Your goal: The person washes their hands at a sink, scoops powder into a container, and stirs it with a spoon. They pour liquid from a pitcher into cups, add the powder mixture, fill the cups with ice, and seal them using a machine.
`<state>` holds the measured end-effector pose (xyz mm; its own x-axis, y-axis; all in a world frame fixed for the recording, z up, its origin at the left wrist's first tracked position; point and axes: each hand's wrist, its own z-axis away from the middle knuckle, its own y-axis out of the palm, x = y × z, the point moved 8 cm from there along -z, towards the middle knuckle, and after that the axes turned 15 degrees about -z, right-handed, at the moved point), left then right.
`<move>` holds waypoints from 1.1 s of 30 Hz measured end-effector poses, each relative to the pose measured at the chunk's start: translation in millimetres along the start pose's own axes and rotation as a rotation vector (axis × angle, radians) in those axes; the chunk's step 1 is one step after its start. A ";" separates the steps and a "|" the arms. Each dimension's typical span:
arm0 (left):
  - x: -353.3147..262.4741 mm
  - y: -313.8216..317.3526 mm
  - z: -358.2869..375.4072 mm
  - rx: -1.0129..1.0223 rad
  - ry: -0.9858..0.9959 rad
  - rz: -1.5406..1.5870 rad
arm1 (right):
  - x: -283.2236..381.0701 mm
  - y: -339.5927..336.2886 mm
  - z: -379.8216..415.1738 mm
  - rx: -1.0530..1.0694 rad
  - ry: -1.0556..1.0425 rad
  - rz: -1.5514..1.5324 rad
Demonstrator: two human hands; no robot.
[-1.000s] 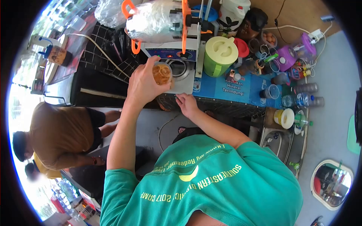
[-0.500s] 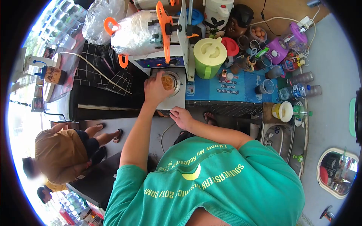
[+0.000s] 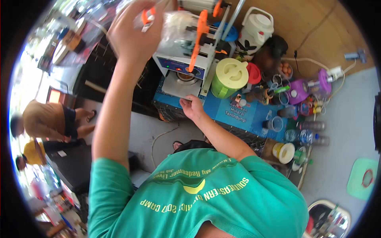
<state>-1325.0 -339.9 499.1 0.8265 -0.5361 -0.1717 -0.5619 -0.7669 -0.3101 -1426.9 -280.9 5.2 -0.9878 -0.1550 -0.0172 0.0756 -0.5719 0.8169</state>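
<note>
A cup sealing machine (image 3: 180,71) with a film roll (image 3: 176,33) and orange holders stands in front of me. Its metal tray (image 3: 178,88) carries a cup (image 3: 186,77), partly under the machine body. My right hand (image 3: 192,108) is closed at the tray's front edge, fingertips touching it. My left hand (image 3: 137,33) is raised high at the roll's left end, close to the camera. An orange part (image 3: 147,16) shows in the gap between its thumb and fingers. Blur and the frame's top edge hide whether they grip anything.
A green pitcher (image 3: 230,77) stands right of the machine, beside a red-lidded container (image 3: 254,73). Further right are a purple blender (image 3: 297,92), a clear plastic cup (image 3: 274,123) and bottles (image 3: 301,137). At the left, a person in a brown shirt (image 3: 43,119) stands by a black box (image 3: 71,160).
My left hand has left the cup and risen up and left to the film roll. The tray and cup now sit further under the machine, and my right hand has come to the tray's edge.
</note>
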 end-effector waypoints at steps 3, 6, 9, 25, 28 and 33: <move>-39.8 98.8 -54.7 0.608 0.126 0.030 | 19.2 10.5 -28.1 0.064 -0.023 -0.024; -32.3 163.1 -31.5 1.144 0.080 -0.029 | 39.1 34.8 -38.2 0.091 -0.125 -0.034; -30.3 207.0 3.1 1.208 0.151 0.070 | 51.7 38.1 -43.3 0.012 -0.206 -0.105; -24.1 39.1 65.5 0.064 0.271 -0.029 | 100.9 332.0 235.3 1.300 0.299 1.492; -22.4 33.3 78.8 -0.033 0.288 -0.029 | 109.6 450.1 224.9 1.321 -0.151 1.286; -20.1 33.5 102.6 -0.169 0.269 -0.048 | 110.9 539.0 52.3 0.684 -1.006 2.506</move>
<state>-1356.9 -318.6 396.2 0.8259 -0.5550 0.0995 -0.5392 -0.8290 -0.1480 -1502.9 -564.2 473.7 0.7458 0.4922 0.4490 0.5015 0.0289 -0.8647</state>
